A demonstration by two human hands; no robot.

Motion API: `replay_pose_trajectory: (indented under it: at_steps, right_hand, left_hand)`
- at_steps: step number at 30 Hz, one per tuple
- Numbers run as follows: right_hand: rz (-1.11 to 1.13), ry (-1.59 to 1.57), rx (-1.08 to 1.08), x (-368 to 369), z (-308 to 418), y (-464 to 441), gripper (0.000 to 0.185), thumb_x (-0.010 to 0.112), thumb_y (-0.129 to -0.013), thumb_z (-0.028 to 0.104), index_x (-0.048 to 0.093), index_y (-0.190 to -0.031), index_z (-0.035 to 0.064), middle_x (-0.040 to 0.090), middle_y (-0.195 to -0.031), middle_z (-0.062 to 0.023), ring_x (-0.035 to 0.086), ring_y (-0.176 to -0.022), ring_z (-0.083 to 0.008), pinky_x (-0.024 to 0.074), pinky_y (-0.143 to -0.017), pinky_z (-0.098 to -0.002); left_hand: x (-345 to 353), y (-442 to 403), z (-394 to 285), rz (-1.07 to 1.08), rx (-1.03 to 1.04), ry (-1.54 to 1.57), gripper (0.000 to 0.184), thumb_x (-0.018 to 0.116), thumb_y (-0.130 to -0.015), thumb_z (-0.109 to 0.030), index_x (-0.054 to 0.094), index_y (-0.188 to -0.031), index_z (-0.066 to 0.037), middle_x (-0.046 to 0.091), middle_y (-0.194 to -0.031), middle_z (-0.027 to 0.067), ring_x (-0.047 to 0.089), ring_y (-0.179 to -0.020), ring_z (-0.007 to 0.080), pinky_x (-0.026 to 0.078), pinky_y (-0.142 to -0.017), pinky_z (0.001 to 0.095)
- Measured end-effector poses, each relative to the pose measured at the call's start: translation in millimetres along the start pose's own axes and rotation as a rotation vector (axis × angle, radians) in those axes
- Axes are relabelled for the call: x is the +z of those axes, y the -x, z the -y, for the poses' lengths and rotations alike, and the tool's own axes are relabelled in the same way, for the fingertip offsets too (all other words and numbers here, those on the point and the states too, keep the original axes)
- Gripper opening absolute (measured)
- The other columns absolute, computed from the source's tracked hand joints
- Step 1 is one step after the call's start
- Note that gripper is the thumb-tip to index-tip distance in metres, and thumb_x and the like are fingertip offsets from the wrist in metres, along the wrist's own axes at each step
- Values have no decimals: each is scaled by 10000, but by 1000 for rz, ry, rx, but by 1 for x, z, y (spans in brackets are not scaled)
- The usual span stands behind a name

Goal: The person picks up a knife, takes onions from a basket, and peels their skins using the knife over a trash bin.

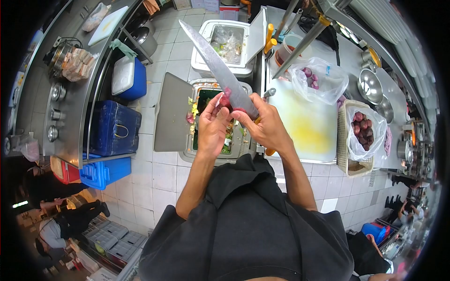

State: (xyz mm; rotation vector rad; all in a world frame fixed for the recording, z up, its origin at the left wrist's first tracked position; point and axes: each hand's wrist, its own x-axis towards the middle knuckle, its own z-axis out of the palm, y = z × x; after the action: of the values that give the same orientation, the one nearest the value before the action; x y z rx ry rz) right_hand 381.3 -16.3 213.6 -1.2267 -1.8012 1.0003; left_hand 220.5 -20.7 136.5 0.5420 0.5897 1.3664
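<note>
My left hand [213, 131] is closed around a red onion [224, 100], fingertips and thumb gripping it. My right hand [266, 122] grips a large knife [213, 58] close to its heel, the broad blade pointing up and to the left. The blade lies against the onion, and my right thumb reaches toward it. Both hands are above a grey waste bin [188, 152] with peelings and vegetable scraps inside. Its grey lid [169, 117] hangs open on the left. The knife's handle is mostly hidden by my right hand.
At right, a yellow-stained cutting board [309, 122] lies on the steel counter beside a bag of peeled onions [310, 78] and a basket [345, 157] with bagged red onions [361, 131]. A white cooler [199, 58] stands ahead. Blue coolers [115, 129] are left. Other people work behind.
</note>
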Motion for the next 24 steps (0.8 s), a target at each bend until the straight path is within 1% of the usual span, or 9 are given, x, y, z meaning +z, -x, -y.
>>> replay_pose_trajectory:
  at_steps: [4, 7, 9, 10, 12, 16, 18, 22, 24]
  right_hand:
    - [-78, -97, 37, -2, -2, -2, 412, 781, -851, 269, 552, -1063, -1, 686, -825, -143, 668, -710, -201, 513, -627, -339]
    - [-169, -13, -104, -7, -3, -6, 553, 841, -781, 330, 539, -1105, 0, 696, -852, -114, 651, -717, -151, 522, -655, -311]
    - [-93, -84, 17, -11, -1, -7, 701, 882, -728, 374, 507, -1144, -47, 648, -876, -74, 586, -822, -109, 493, -775, -278]
    - [-94, -82, 17, -9, -2, -7, 701, 882, -728, 374, 507, -1144, -47, 648, -876, -74, 586, -822, -109, 493, -775, -278]
    - [-144, -67, -16, -3, -3, -8, 551, 828, -799, 346, 546, -1120, -1, 692, -849, -116, 645, -718, -137, 515, -665, -293]
    - [-25, -107, 124, 2, 4, -11, 391, 755, -880, 290, 574, -1063, -4, 680, -825, -125, 641, -708, -134, 504, -624, -304]
    - [-81, -123, -4, 9, -3, -10, 277, 694, -931, 232, 590, -1008, -12, 666, -791, -129, 617, -669, -126, 488, -592, -313]
    - [-12, -125, 0, 8, -4, -7, 280, 693, -933, 231, 586, -996, -20, 658, -766, -128, 601, -643, -120, 482, -585, -310]
    - [146, -125, 92, 1, 6, -4, 281, 697, -931, 234, 584, -987, -17, 657, -755, -117, 583, -628, -106, 473, -581, -300]
  left_hand:
    - [-4, -1, -6, 20, 2, 54, 600, 750, -870, -133, 443, -1361, 20, 603, -1186, 88, 624, -1048, 149, 530, -962, 339]
    - [-5, -1, -10, 41, -16, 33, 620, 778, -844, -143, 455, -1347, 21, 609, -1187, 88, 626, -1040, 147, 530, -957, 333]
    - [-4, -1, -14, 48, -21, 26, 615, 790, -831, -137, 473, -1333, 23, 617, -1183, 87, 628, -1034, 144, 530, -953, 326]
    - [-5, -1, -16, 45, 3, -56, 606, 804, -808, -115, 496, -1312, 22, 628, -1172, 88, 630, -1031, 143, 534, -936, 311]
    - [-7, -1, -18, 41, 29, -138, 599, 819, -786, -93, 518, -1291, 21, 639, -1161, 88, 633, -1028, 141, 538, -918, 295]
    - [-4, 1, -22, 7, 41, -182, 595, 839, -736, -29, 549, -1254, 11, 652, -1142, 98, 643, -993, 137, 552, -860, 260]
    - [-3, 2, -22, -14, 49, -185, 604, 846, -723, -17, 550, -1248, 7, 651, -1141, 100, 645, -985, 138, 557, -848, 257]
    - [-5, 3, -18, -68, 93, -243, 576, 851, -715, -13, 554, -1208, -2, 649, -1123, 93, 646, -993, 139, 563, -852, 272]
    - [-8, 3, -15, -90, 97, -267, 577, 856, -708, -13, 552, -1198, -6, 647, -1117, 90, 646, -1002, 141, 565, -853, 276]
